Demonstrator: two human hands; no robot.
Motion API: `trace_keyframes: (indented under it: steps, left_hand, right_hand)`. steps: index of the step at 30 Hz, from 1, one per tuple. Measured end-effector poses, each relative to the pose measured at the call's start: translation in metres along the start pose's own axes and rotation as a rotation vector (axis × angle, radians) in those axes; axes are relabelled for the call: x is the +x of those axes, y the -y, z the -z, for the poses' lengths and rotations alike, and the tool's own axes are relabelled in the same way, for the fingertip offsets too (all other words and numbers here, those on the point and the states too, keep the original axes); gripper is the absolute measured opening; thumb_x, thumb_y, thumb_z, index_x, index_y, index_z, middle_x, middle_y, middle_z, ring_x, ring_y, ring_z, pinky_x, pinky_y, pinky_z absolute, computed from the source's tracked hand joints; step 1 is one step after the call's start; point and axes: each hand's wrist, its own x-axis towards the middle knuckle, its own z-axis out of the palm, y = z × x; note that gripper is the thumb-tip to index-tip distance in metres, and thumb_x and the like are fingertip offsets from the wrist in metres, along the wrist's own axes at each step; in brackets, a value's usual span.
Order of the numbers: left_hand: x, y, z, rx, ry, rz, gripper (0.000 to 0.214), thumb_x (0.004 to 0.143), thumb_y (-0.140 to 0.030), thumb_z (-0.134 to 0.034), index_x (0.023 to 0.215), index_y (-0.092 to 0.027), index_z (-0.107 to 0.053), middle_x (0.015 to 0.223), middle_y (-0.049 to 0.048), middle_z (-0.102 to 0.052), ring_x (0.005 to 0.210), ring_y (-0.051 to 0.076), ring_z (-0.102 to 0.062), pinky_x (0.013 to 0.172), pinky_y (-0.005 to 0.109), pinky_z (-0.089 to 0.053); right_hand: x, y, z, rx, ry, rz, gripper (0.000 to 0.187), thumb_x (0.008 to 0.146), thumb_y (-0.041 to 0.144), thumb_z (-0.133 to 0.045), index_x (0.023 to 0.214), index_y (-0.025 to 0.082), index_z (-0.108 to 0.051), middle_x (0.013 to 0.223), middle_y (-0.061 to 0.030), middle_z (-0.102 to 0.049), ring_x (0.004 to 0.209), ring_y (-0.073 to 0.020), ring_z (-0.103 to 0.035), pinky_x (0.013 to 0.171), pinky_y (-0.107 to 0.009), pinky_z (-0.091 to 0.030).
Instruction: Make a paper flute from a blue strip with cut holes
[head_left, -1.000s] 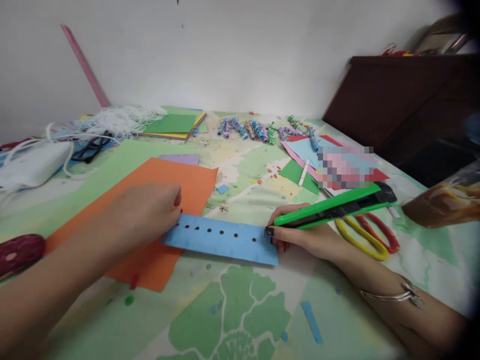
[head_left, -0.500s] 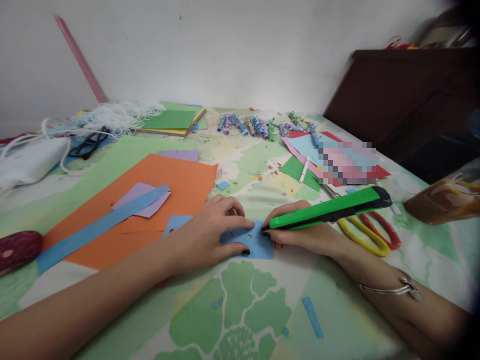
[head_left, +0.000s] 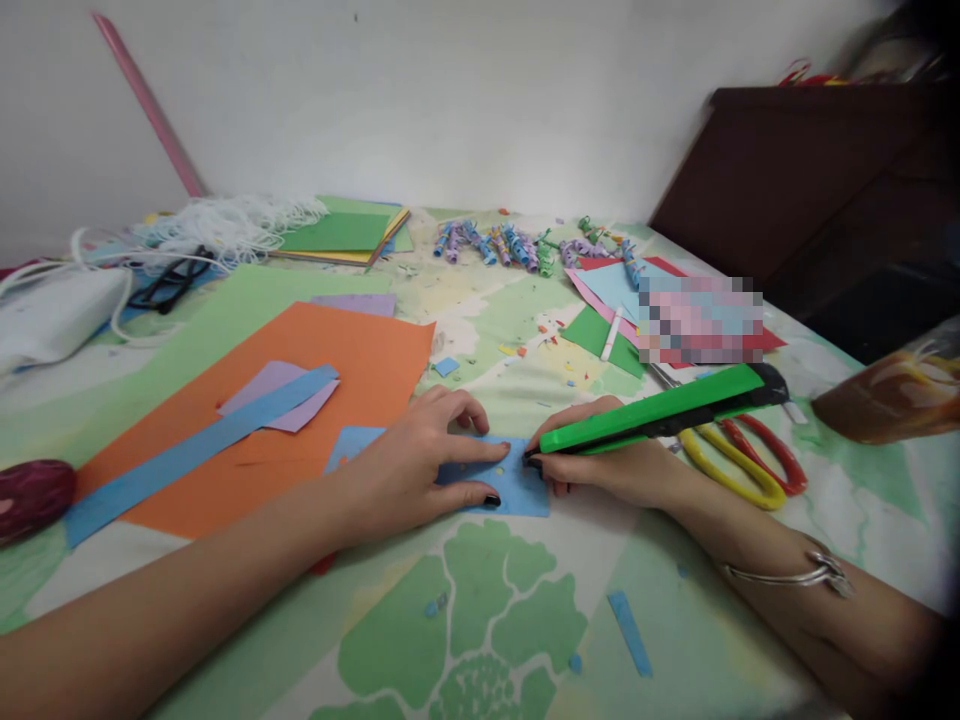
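Observation:
A small blue paper strip (head_left: 525,498) with several little cut holes lies on the patterned tablecloth before me. My left hand (head_left: 420,455) rests across it, thumb and forefinger spread and pressing it down. From the other side, my right hand (head_left: 619,472) grips a green box cutter (head_left: 660,408) like a pen. The cutter's front end points down at the strip's right part; its blade tip is hidden by my fingers. Beside my right wrist lie scissors (head_left: 731,465) with yellow and red handles.
Orange paper (head_left: 360,350) lies to the left, bearing a long blue strip (head_left: 202,455) and a purple piece (head_left: 259,385). Rolled paper pieces (head_left: 517,250) line the back. Coloured sheets (head_left: 600,335) are at right, near a brown drink container (head_left: 877,400). White string (head_left: 232,225) is heaped at back left.
The view has shifted slightly. My left hand still presses the strip and my right hand keeps the box cutter at nearly the same spot.

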Motion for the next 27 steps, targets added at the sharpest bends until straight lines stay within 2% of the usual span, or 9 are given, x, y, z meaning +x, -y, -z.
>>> trace_keyframes:
  steps: [5, 12, 27]
  left_hand:
    - [0.0006, 0.0004, 0.0002, -0.014, -0.006, -0.002, 0.03, 0.082, -0.038, -0.058, 0.11, -0.03, -0.065, 0.105, 0.0071, -0.052, 0.099, 0.021, -0.048, 0.086, 0.039, -0.043]
    - [-0.0017, 0.0014, -0.0008, -0.001, -0.013, -0.011, 0.03, 0.084, -0.038, -0.055, 0.112, -0.03, -0.064, 0.106, 0.0075, -0.052, 0.1, 0.022, -0.047, 0.086, 0.039, -0.043]
    - [-0.0027, 0.0027, -0.001, 0.018, -0.015, -0.029, 0.03, 0.085, -0.04, -0.054, 0.111, -0.031, -0.064, 0.106, 0.0074, -0.052, 0.1, 0.022, -0.047, 0.085, 0.038, -0.044]
  right_hand:
    - [0.0003, 0.0015, -0.0008, -0.045, 0.003, -0.015, 0.009, 0.072, 0.014, -0.06, 0.074, 0.014, -0.068, 0.054, 0.0017, -0.061, 0.05, -0.0085, -0.054, 0.049, -0.017, -0.046]
    - [-0.0004, -0.0023, -0.004, -0.104, -0.04, -0.024, 0.008, 0.071, 0.014, -0.059, 0.071, 0.015, -0.066, 0.051, 0.0023, -0.061, 0.046, -0.008, -0.054, 0.044, -0.016, -0.044]
    - [-0.0007, -0.0059, -0.0019, -0.137, -0.019, 0.03, 0.009, 0.072, 0.013, -0.058, 0.074, 0.014, -0.066, 0.053, 0.0017, -0.062, 0.047, -0.0078, -0.054, 0.045, -0.016, -0.044]
